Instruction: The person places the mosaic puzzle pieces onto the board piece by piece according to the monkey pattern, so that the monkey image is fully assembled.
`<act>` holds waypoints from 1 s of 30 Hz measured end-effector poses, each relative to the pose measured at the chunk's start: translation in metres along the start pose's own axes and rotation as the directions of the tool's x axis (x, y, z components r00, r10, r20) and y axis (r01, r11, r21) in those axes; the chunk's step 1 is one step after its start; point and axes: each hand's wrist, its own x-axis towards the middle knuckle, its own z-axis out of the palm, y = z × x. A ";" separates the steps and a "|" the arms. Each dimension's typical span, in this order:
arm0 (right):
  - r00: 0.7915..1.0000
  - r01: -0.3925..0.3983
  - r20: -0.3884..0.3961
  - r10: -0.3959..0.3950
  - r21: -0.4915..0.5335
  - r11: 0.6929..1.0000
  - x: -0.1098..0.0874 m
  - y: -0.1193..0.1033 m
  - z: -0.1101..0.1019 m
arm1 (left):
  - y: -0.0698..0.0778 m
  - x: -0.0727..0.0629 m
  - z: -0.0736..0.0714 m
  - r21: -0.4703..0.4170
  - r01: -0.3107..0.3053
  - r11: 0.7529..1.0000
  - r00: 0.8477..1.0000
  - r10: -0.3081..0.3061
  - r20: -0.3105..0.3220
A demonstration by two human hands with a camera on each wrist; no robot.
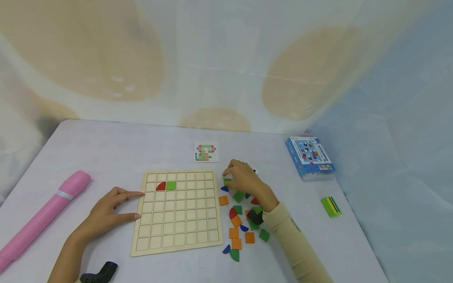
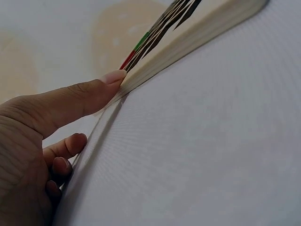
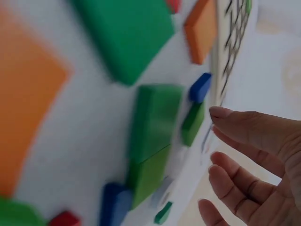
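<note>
The wooden grid board (image 1: 180,216) lies flat in the middle of the table. A red quarter-circle piece (image 1: 161,186) and a bright green square (image 1: 171,185) sit side by side in its second row. My left hand (image 1: 107,208) touches the board's left edge with thumb and forefinger extended; in the left wrist view the thumb (image 2: 70,101) rests on the rim. Over the loose pieces right of the board is my right hand (image 1: 244,177), its fingers loosely bent. Nothing shows between its fingertips in the right wrist view, where a small green piece (image 3: 193,123) lies close by.
A patterned card (image 1: 207,151) lies behind the board. Loose orange squares (image 1: 234,233), green pieces (image 1: 264,235) and blue half-circles (image 1: 227,249) spread along the board's right side. Farther right are a blue box (image 1: 311,157) and a green block stack (image 1: 331,206); a pink cylinder (image 1: 46,220) lies left.
</note>
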 end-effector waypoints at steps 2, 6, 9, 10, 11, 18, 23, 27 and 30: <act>1.000 -0.021 -0.002 0.021 -0.001 1.000 -0.003 0.005 0.002 | 0.000 0.000 0.000 -0.001 0.002 1.000 1.000 -0.002 0.002; 0.999 -0.043 -0.009 0.043 -0.014 0.999 -0.005 0.015 0.008 | 0.000 0.001 -0.001 0.000 0.002 1.000 1.000 -0.002 0.009; 0.999 -0.039 -0.014 0.039 -0.023 0.999 -0.007 0.018 0.012 | -0.001 0.001 0.000 0.006 0.002 1.000 1.000 -0.002 0.008; 0.999 -0.035 -0.017 0.035 -0.024 0.999 -0.007 0.018 0.012 | -0.001 0.001 0.000 0.005 0.001 1.000 1.000 -0.001 0.008; 0.999 -0.031 -0.018 0.030 -0.027 0.999 -0.008 0.018 0.012 | -0.001 0.001 0.000 0.004 0.001 1.000 1.000 -0.001 0.008; 0.999 0.010 -0.047 -0.013 -0.061 0.998 -0.009 0.015 0.011 | 0.000 0.002 -0.001 -0.007 0.022 1.000 1.000 -0.022 0.019; 0.993 0.091 -0.069 -0.094 -0.046 0.995 -0.004 0.005 0.007 | 0.000 0.001 -0.002 -0.006 0.030 1.000 0.999 -0.029 0.023; 0.989 0.138 -0.054 -0.140 -0.036 0.990 0.002 -0.009 0.006 | 0.001 0.000 -0.002 -0.008 0.028 1.000 0.999 -0.028 0.025; 0.987 0.158 -0.026 -0.158 -0.018 0.987 0.009 -0.023 0.008 | 0.001 0.001 -0.002 -0.005 0.026 1.000 0.999 -0.025 0.025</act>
